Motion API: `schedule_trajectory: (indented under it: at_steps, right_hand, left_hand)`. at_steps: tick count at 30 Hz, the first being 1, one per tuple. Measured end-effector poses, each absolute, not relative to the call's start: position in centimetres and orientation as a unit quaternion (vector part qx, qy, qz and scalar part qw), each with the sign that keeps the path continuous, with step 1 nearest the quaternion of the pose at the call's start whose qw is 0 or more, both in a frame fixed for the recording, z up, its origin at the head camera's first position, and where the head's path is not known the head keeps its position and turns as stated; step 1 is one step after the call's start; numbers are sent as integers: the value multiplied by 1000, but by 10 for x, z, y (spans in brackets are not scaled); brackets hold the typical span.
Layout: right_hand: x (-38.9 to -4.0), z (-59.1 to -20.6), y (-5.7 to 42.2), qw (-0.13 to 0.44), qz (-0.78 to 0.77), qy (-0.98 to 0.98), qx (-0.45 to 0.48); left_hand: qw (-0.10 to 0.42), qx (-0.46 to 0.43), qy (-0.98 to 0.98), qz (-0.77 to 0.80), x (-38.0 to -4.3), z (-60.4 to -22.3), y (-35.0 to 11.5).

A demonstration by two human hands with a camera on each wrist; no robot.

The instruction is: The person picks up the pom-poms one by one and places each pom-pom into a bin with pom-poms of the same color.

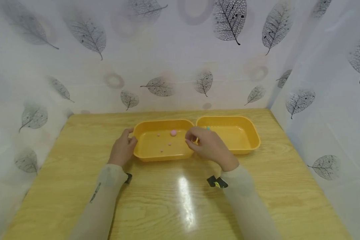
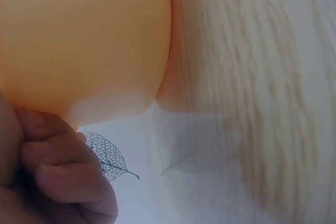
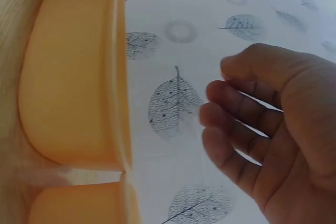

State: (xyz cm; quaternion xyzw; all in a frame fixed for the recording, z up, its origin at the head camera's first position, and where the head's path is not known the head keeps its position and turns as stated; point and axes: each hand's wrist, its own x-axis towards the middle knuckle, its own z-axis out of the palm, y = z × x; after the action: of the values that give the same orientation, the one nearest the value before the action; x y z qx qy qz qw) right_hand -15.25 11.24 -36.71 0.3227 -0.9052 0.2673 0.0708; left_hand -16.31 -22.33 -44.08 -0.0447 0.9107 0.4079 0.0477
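Two yellow plastic trays stand side by side. At the outer end of the left tray (image 1: 150,156), my left hand (image 1: 122,149) grips the rim, its fingers bent against the wall. In that tray lie a larger pink ball (image 1: 173,133) and several tiny pink beads (image 1: 169,144). My right hand (image 1: 208,145) hovers where the trays meet, in front of the right tray (image 1: 252,140). From the right wrist, this hand (image 3: 273,124) shows loosely bent fingers, thumb near the index finger, with nothing visible between them. A small blue bead (image 1: 208,128) shows in the right tray near its left end.
The trays stand toward the back of a light wooden table (image 1: 156,200). A whitish curtain (image 1: 174,56) with a dark leaf print hangs behind the table and along both sides. Light glares off the tabletop in front of the hands.
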Motion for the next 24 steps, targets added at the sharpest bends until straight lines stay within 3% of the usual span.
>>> schedule_trajectory:
  at_steps: [14,24]
  right_hand:
    - [-211,-351,87,21,241,-917,318]
    - [-272,-340,45,-68,146,-928,336]
  left_hand:
    - [44,-40,899,434,-164,-446,-225]
    - [42,-42,898,436,-164,-443,-225]
